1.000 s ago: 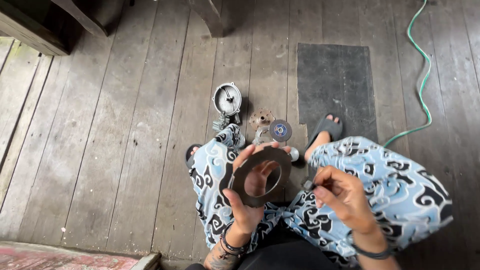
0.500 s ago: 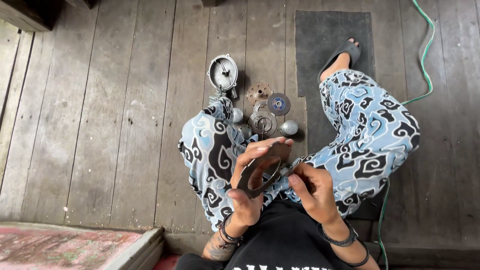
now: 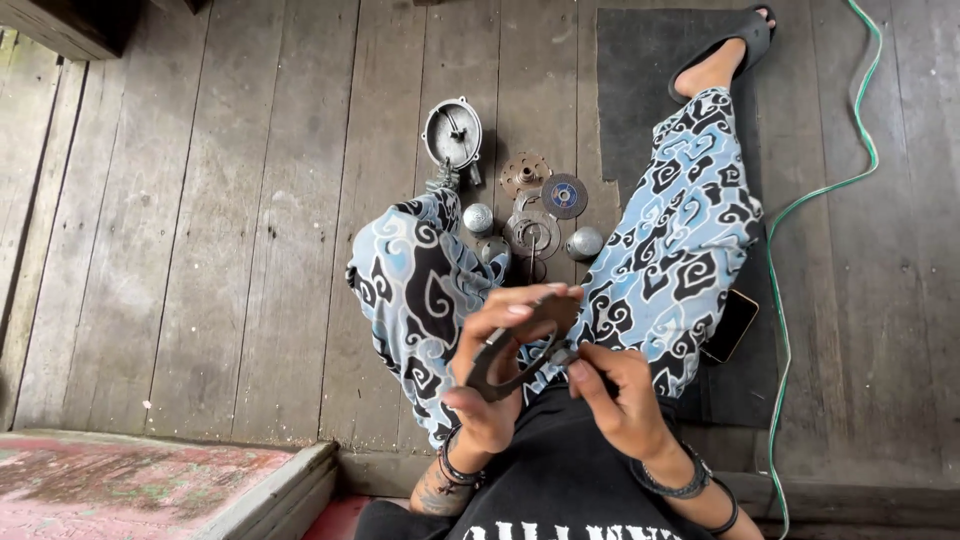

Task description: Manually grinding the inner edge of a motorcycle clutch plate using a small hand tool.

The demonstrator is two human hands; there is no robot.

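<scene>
the left hand point(image 3: 495, 385) is clenched around a dark flat ring point(image 3: 512, 358), a thin disc with a wide open centre, thumb at its near edge and fingers curled over the far rim. the ring is tilted, seen half edge-on, and sits in front of the person's chest, between the knees. the right hand point(image 3: 620, 395) is at 3 o'clock from the ring, just beside it, its fingertips pinched together at the ring's right rim; something small seems to be held between them, but it is too small to tell what. both wrists wear dark bracelets.

outward from the hands, the person's legs in blue, black and white patterned trousers point(image 3: 680, 250) spread toward 11 and 1 o'clock, the right foot in a black sandal point(image 3: 735, 40) at the far end. on the wooden plank floor point(image 3: 200, 250) between the legs, at 12 o'clock from the ring, lies a cluster of metal parts: two small rounded silver caps point(image 3: 478, 217), a flat round plate point(image 3: 531, 235), a rusty toothed disc point(image 3: 526, 173), and a small grey disc with a blue centre point(image 3: 564, 195). beyond them, still at 12 o'clock, a round silver housing cover point(image 3: 452, 132) lies open side up. a dark mat point(image 3: 640, 90) covers the floor under the right leg, and a phone point(image 3: 730, 325) lies on it at 3 o'clock from the hands. a green hose point(image 3: 800, 215) runs along the floor at the far right. at 8 o'clock a worn red-painted step point(image 3: 130, 490) fills the corner.
</scene>
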